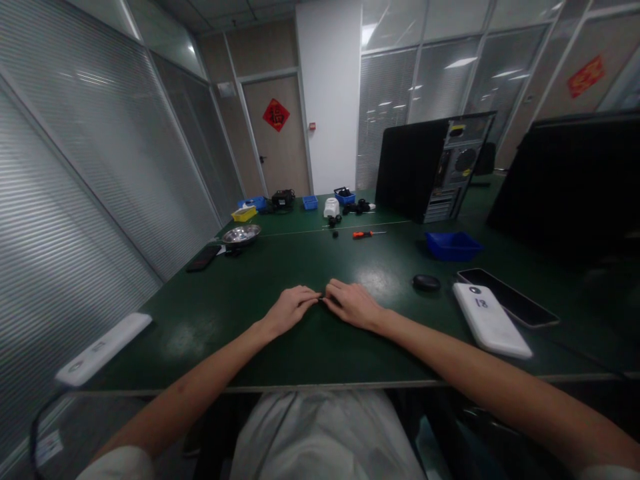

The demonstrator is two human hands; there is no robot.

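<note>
Both my hands meet over the middle of the green tabletop [235, 293]. My left hand [290, 311] has its fingers pressed together, their tips on a small dark piece [321, 297] with a light, thin edge. From the other side, my right hand [353, 304] pinches the same piece with curled fingers. Most of the piece is hidden by fingertips, and its kind is too small to make out. Beyond the hands lie a screwdriver [363, 235] with an orange and black handle and a tiny black part [335, 235].
To the right are a blue tray [453, 247], a black mouse [427, 283], a dark phone [520, 303] and a white device [493, 320]. A metal bowl [241, 235] and another phone [204, 259] sit at left, a white device [104, 348] nearer. A computer case [410, 170] stands behind.
</note>
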